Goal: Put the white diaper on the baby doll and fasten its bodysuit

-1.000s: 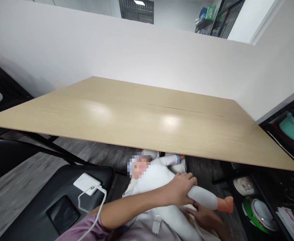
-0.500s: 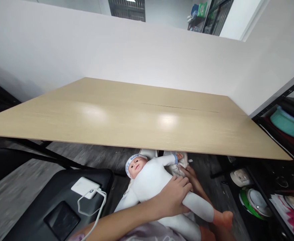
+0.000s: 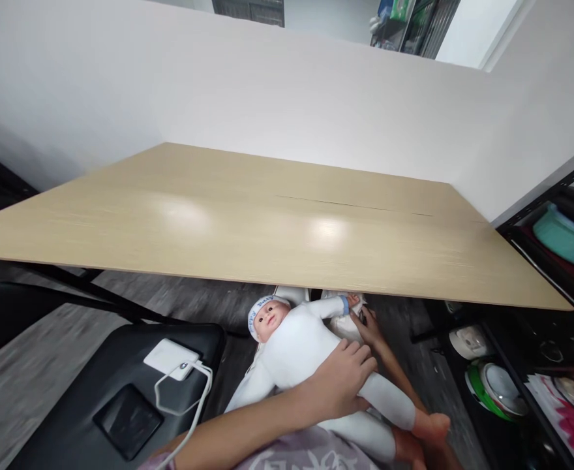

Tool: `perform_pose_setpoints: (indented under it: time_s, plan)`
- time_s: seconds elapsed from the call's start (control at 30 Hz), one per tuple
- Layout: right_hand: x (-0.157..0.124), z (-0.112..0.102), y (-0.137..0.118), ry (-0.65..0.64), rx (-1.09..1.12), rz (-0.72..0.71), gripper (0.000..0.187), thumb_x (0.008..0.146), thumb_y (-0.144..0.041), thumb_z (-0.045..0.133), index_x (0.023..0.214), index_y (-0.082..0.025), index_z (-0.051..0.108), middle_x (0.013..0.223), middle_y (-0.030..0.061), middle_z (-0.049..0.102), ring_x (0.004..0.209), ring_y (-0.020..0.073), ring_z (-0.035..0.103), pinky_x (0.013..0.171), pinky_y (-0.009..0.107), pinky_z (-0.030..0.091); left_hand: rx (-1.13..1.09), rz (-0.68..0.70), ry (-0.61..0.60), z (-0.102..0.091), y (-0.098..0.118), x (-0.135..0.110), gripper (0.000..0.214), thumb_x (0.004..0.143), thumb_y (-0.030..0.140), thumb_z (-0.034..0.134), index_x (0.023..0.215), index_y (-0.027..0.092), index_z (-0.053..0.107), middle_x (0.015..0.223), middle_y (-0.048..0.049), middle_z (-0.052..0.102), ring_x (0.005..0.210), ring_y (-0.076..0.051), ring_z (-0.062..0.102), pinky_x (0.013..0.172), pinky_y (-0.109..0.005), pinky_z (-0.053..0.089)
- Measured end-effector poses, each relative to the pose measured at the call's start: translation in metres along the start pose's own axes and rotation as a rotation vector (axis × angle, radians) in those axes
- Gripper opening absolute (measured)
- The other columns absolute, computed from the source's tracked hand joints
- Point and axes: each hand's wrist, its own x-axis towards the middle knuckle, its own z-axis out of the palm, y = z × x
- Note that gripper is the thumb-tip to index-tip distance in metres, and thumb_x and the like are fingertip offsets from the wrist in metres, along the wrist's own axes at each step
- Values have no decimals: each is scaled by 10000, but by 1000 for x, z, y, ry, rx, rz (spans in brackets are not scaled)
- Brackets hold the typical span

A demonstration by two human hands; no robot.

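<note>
Across my lap lies a baby doll (image 3: 297, 346) in a white suit, with a white printed headband and its head toward the table. My left hand (image 3: 343, 378) is closed over the doll's hip and upper leg. Beyond the doll, my right hand (image 3: 369, 328) reaches down below the table's edge, its fingers bent against a whitish, crumpled bundle (image 3: 343, 326). A small dark spot shows between those fingers; I cannot make out what it is. The doll's arm with the blue cuff partly covers the bundle, and the table hides some of it.
A wide wooden table (image 3: 248, 228) stands in front, against a white wall. To the left, a black chair (image 3: 184, 405) holds a white power bank (image 3: 169, 358) with a cable and a dark phone-like device (image 3: 128, 421). Black shelves with a teal basin (image 3: 568, 238) stand right.
My right hand's fingers have bent in more at the bundle. The left hand stays on the doll. The whole view has shifted slightly.
</note>
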Motion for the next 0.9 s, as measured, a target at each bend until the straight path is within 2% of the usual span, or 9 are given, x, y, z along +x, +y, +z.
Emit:
perform_pose_setpoints:
  time_s: [0.13,0.27,0.37,0.47,0.57,0.63,0.77,0.83,0.9]
  plan:
    - [-1,-2,1,66,79,85,700,896,-810,478,1163,-205,707,1162,165,717,1124,340,704,949,487,600,5,-6,11,2,0,-2,520,899,484,793,1276,191,586,1244,-91,671,1093,-299,620,930,-432,465]
    - [-20,-29,-9,121,139,89,737,904,-754,530,1342,-170,630,1378,210,671,1230,365,676,989,545,602,-8,-15,27,3,-1,-5,475,913,486,776,1244,192,603,1242,-97,666,1096,-299,622,918,-428,470]
    - [-28,-59,-42,73,153,-90,603,953,-587,645,1410,-196,602,1440,168,653,1321,319,634,1107,507,551,-50,-19,43,5,-3,-5,493,906,487,785,1293,225,630,1260,-95,658,1109,-302,624,921,-411,465]
    - [-18,-76,-92,-176,73,-409,428,1012,-404,651,1405,-238,634,1425,120,664,1366,275,604,1210,477,470,-98,-20,54,8,-4,-5,484,900,500,796,1310,270,681,1288,-98,654,1138,-307,618,962,-411,456]
    - [6,-68,-136,-485,-93,-607,575,973,-282,691,1532,-253,561,1572,109,579,1481,270,512,1277,456,388,-114,-3,36,7,-3,-7,467,920,506,775,1318,269,709,1298,-112,660,1145,-313,619,978,-422,465]
    - [21,-51,-156,-601,-277,-647,646,937,-229,703,1560,-223,532,1569,126,586,1464,286,525,1254,457,396,-106,16,25,1,-2,-9,467,955,501,741,1346,249,702,1291,-123,667,1149,-320,625,977,-432,484]
    - [34,-24,-182,-659,-466,-645,399,909,-175,664,1307,-141,678,1285,145,732,1199,303,664,1088,433,476,-206,122,135,-18,-7,-30,576,1040,454,668,1562,255,527,1397,-128,659,1282,-298,613,1088,-424,500]
    - [29,-23,-193,-655,-476,-665,320,924,-188,645,1238,-138,684,1235,141,733,1165,304,659,1050,424,466,-314,199,273,-20,-15,-57,532,1061,434,646,1552,283,505,1414,-110,677,1318,-273,619,1164,-441,478]
    - [19,-33,-203,-628,-481,-698,305,950,-203,613,1246,-152,663,1237,132,719,1181,305,636,1039,424,440,-370,212,487,-9,-27,-95,350,1065,358,630,1409,325,572,1249,-66,746,1181,-255,692,1148,-488,502]
